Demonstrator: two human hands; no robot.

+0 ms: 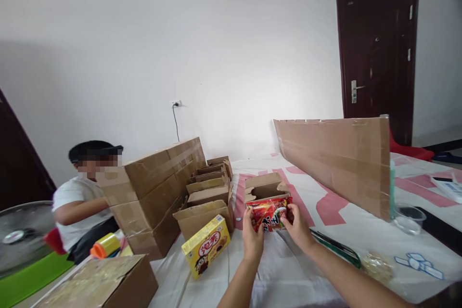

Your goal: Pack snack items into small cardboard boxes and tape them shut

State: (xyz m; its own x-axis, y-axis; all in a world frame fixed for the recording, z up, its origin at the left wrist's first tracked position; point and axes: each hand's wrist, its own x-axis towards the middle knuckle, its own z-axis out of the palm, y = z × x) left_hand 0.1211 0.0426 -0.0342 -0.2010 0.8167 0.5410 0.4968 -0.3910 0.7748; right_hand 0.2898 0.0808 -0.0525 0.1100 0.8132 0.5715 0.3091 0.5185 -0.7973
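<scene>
Both my hands hold a red snack packet [270,212] upright just in front of a small open cardboard box [266,186] on the white and pink table cover [325,211]. My left hand [251,237] grips the packet's left edge with fingers closed. The packet's right edge is pinched by my right hand [298,226]. A yellow snack box [206,245] lies to the left of my hands.
A row of small open cardboard boxes [209,187] stands beside a long taped carton [159,187]. A tall cardboard sheet [339,159] stands on the right. A clear plastic cup [407,219] sits at the right. Another person [81,192] sits at the left near a fan [18,236].
</scene>
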